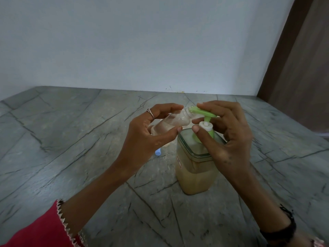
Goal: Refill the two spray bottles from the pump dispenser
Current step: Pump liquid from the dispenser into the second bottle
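The grey veined stone worktop runs back to a pale wall, and near its middle stands the pump dispenser, a square clear jar about two-thirds full of a cloudy yellowish liquid, with a green pump head on top. The right hand is curled over that pump, fingers resting on the flat green top and the thumb up beside the white collar, so it looks set to press rather than to lift anything. The left hand is closed round a small clear spray bottle, its sprayer top off, held tilted with its open threaded neck touching the tip of the green spout. There seems to be a little liquid in the bottle already, though I cannot tell how much. A small blue object, perhaps a cap, lies on the worktop below the left hand. I see no second bottle clearly. This looks like the filling step for one bottle; the next move calls for steady presses with the neck kept snug under the spout, or liquid will dribble onto the stone
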A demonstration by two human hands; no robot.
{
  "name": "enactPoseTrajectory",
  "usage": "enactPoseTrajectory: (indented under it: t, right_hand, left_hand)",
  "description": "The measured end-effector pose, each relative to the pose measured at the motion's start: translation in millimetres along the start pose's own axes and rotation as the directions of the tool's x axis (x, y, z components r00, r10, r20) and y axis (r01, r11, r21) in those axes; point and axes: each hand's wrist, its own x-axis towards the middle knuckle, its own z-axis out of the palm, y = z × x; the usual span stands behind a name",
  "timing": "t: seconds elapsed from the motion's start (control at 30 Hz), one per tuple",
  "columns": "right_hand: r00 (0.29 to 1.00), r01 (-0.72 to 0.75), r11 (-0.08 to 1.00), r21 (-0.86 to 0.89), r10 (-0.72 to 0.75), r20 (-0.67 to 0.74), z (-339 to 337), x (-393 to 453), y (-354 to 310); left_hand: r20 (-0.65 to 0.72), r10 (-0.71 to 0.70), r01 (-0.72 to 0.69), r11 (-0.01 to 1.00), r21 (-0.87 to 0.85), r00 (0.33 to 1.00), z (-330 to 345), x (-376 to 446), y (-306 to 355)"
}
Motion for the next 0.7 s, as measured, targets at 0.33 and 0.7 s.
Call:
enactPoseTrajectory:
  t: [0.33,0.7]
  right_hand:
    - [0.996,-0.067,0.997,0.028,0.068,-0.052,0.9,8.2,-4.5]
    - [1.0,-0.008,1.0,-0.008,0.008,-0.012,2.0,1.8,-2.0]
  left_hand:
    - [0.056,-0.05,0.053,0.997,-0.048,0.997,-1.9,-0.2,-3.2]
    - [0.033,-0.058,0.059,0.996,-0.059,0.998,-2.0,1.6,-1.8]
